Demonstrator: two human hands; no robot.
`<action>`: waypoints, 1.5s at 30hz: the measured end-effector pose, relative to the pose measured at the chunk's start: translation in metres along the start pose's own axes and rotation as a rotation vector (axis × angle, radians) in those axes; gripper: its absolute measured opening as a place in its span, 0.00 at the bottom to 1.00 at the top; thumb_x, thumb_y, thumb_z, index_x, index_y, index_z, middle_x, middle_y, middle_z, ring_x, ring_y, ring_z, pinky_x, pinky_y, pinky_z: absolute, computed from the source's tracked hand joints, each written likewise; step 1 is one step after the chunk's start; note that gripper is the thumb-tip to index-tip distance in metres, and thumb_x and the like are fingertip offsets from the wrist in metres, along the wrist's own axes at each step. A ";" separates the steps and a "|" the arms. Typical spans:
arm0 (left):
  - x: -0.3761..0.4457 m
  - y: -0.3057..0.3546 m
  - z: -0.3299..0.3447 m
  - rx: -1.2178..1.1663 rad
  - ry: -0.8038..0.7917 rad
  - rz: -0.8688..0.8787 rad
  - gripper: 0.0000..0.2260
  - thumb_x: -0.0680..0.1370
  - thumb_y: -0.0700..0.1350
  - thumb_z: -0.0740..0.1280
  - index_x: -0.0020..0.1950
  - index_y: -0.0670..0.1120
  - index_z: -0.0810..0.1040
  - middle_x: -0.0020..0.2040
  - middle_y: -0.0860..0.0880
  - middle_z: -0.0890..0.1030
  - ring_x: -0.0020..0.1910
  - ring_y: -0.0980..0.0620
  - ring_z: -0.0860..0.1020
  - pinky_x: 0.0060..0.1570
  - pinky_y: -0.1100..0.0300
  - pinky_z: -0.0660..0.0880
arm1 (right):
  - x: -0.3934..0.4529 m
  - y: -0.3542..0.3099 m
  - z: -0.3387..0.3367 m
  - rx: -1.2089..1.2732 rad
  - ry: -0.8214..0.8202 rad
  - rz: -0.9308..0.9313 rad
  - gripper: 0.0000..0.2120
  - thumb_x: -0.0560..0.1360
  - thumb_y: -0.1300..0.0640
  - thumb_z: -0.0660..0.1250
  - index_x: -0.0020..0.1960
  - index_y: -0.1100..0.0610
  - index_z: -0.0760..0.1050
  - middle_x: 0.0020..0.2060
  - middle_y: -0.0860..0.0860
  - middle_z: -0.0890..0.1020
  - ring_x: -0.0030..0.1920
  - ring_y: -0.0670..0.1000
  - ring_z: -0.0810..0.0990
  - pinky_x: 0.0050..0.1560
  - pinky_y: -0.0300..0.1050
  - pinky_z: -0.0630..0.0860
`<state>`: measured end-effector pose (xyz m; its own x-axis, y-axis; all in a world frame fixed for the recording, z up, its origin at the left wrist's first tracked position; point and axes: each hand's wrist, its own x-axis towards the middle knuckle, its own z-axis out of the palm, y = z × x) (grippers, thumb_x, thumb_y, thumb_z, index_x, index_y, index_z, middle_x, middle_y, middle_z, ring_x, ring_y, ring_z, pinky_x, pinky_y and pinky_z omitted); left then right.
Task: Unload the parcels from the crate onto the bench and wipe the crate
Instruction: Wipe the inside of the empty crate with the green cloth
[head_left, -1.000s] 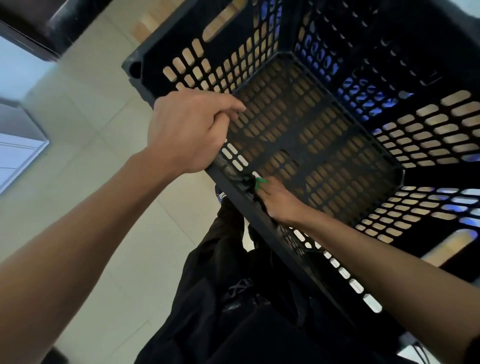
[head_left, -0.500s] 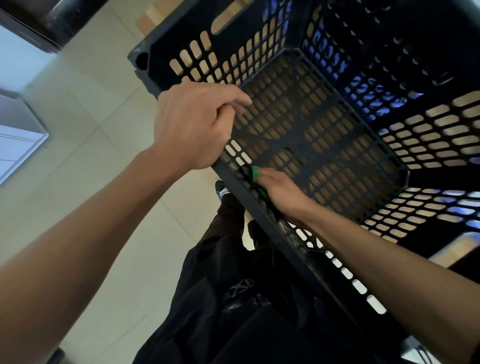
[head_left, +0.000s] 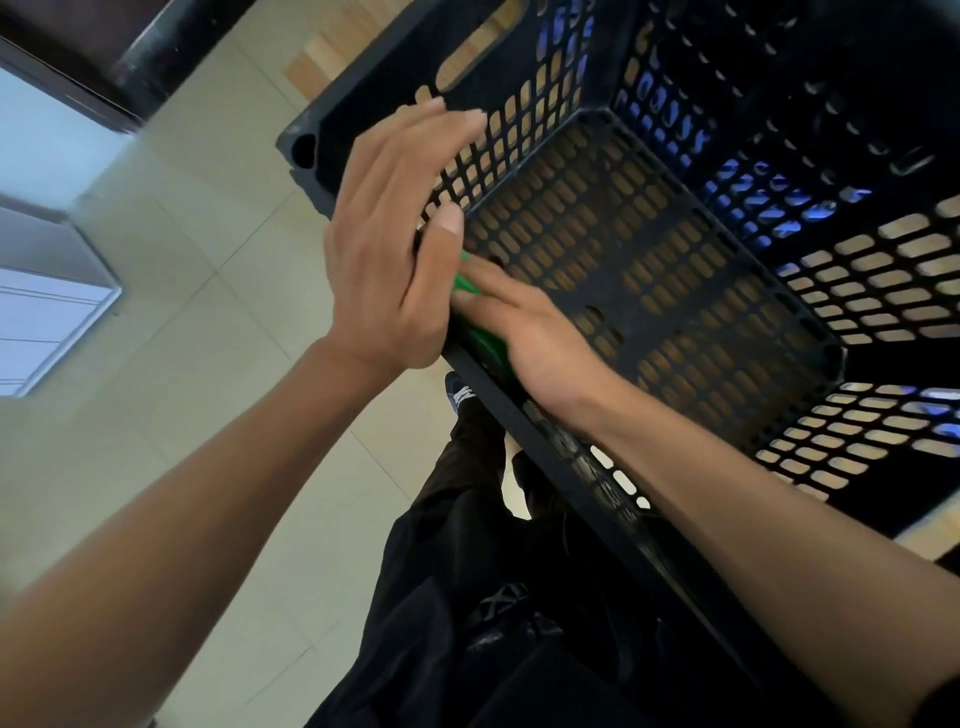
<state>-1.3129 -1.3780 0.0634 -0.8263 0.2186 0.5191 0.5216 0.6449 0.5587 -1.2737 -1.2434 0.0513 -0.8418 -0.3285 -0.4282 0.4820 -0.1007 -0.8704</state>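
The black perforated crate (head_left: 649, 270) sits tilted before me, no parcels inside. My left hand (head_left: 387, 249), fingers straight, lies flat over its near rim. My right hand (head_left: 524, 322) presses a green cloth (head_left: 467, 291) against the inner near wall.

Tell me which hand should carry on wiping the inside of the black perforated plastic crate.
Right. The right hand already presses the green cloth against the crate near wall; the left hand is open at the rim.

Black perforated plastic crate (head_left: 649, 270), tipped with its open top toward the camera, no parcels inside; green cloth (head_left: 475, 317) pressed against its near wall.
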 end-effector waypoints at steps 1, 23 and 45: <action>0.000 -0.001 0.000 0.012 0.006 0.025 0.19 0.79 0.41 0.56 0.63 0.34 0.79 0.62 0.39 0.81 0.66 0.39 0.77 0.65 0.41 0.72 | 0.007 -0.002 0.005 -0.031 -0.034 -0.021 0.18 0.82 0.61 0.60 0.70 0.56 0.77 0.70 0.50 0.77 0.72 0.47 0.73 0.76 0.54 0.65; -0.004 -0.004 0.004 -0.068 -0.032 0.034 0.16 0.75 0.35 0.57 0.27 0.43 0.68 0.26 0.46 0.66 0.28 0.49 0.63 0.29 0.50 0.61 | 0.100 0.062 0.000 -0.436 -0.033 0.179 0.15 0.84 0.61 0.58 0.65 0.60 0.79 0.68 0.60 0.77 0.65 0.55 0.75 0.70 0.52 0.70; -0.004 0.000 0.001 -0.081 -0.051 0.013 0.17 0.75 0.35 0.57 0.26 0.44 0.65 0.26 0.48 0.63 0.27 0.49 0.61 0.28 0.53 0.57 | 0.116 0.116 -0.023 -0.689 -0.084 0.233 0.16 0.84 0.55 0.59 0.68 0.55 0.78 0.63 0.58 0.74 0.66 0.58 0.73 0.70 0.48 0.68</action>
<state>-1.3098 -1.3786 0.0608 -0.8282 0.2647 0.4940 0.5458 0.5807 0.6041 -1.3212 -1.2714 -0.1049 -0.7013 -0.3433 -0.6248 0.3608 0.5849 -0.7264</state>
